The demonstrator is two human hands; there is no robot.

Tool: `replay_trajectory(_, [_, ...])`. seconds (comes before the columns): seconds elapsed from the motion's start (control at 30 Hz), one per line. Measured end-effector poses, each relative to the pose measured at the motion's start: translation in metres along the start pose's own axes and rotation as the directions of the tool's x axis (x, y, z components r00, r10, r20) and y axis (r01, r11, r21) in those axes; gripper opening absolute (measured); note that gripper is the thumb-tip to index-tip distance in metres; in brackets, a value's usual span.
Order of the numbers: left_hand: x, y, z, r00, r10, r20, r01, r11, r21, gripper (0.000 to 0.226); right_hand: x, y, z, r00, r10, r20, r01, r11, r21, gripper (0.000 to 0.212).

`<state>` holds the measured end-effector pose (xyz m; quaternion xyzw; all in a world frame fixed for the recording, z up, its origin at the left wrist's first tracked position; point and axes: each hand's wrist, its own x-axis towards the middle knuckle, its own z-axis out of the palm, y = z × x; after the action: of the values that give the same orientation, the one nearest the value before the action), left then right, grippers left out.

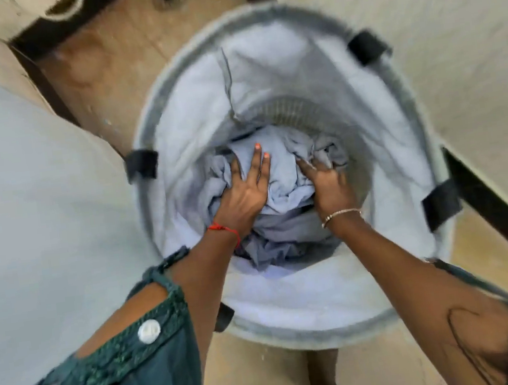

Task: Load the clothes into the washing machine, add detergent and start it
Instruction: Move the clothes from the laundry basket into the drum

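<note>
Nearest to my view, a dark green sleeve (155, 338) with white buttons covers the left upper arm. Both forearms extend forward and down into a round laundry basket (153, 115) with a pale fabric liner and black tabs on its rim.

Left hand (243, 193): laid palm-down on the pile, fingers spread and extended, orange-painted nails visible. It presses flat on the cloth; it is not closed around anything. A red thread sits on this wrist.

Right hand (328, 180): fingers curled down into the folds of cloth, apparently gripping a bunch of it; motion blur prevents me from confirming a firm hold. A thin bracelet sits on this wrist.

The two hands are apart, side by side on the same pile.

Basket contents: crumpled light blue-grey clothes (282, 169) lying at the bottom, under both hands.

The basket stands on a tan floor (120, 48). Pale walls (451, 40) flank it beyond.
</note>
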<state>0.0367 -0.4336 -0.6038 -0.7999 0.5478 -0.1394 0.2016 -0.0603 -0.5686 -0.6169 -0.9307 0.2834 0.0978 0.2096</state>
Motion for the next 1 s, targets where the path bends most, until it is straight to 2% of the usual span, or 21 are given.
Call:
replay_trajectory(0.17, [0.004, -0.045, -0.113, 0.992, -0.112, -0.058, 0.104, 0.987, -0.123, 0.04, -0.047, -0.036, -0.115, 0.993, -0.004, -0.122, 0.01, 0.999, 0.052, 0.061])
replay_trajectory(0.23, [0.003, -0.068, -0.168, 0.988, -0.146, -0.052, 0.137, 0.978, -0.158, 0.048, -0.073, -0.051, -0.165, 0.984, -0.017, -0.178, 0.037, 0.993, 0.113, 0.059])
replay_trajectory(0.3, [0.001, -0.096, -0.223, 0.986, -0.141, -0.09, 0.127, 0.98, -0.152, 0.04, -0.098, -0.073, -0.218, 0.958, -0.024, -0.286, 0.084, 0.977, 0.199, 0.056])
replay_trajectory(0.4, [-0.004, -0.144, -0.309, 0.975, -0.183, -0.127, 0.154, 0.966, -0.207, 0.047, -0.135, -0.108, -0.294, 0.888, -0.011, -0.46, 0.145, 0.955, 0.259, 0.056])
replay_trajectory(0.6, [-0.049, -0.234, -0.451, 0.928, -0.25, -0.276, 0.182, 0.951, -0.249, 0.049, -0.214, -0.196, -0.429, 0.754, -0.066, -0.653, 0.281, 0.932, 0.231, 0.061])
replay_trajectory(0.7, [-0.077, -0.282, -0.506, 0.876, -0.319, -0.361, 0.2, 0.923, -0.329, 0.049, -0.248, -0.242, -0.478, 0.656, -0.131, -0.743, 0.363, 0.918, 0.158, 0.063])
replay_trajectory(0.8, [-0.108, -0.329, -0.557, 0.83, -0.315, -0.46, 0.17, 0.928, -0.33, 0.045, -0.275, -0.287, -0.518, 0.584, -0.158, -0.796, 0.433, 0.89, 0.14, 0.062])
replay_trajectory(1.0, [-0.179, -0.429, -0.634, 0.709, -0.374, -0.598, 0.186, 0.917, -0.353, 0.051, -0.315, -0.391, -0.588, 0.401, -0.279, -0.873, 0.655, 0.753, 0.06, 0.062])
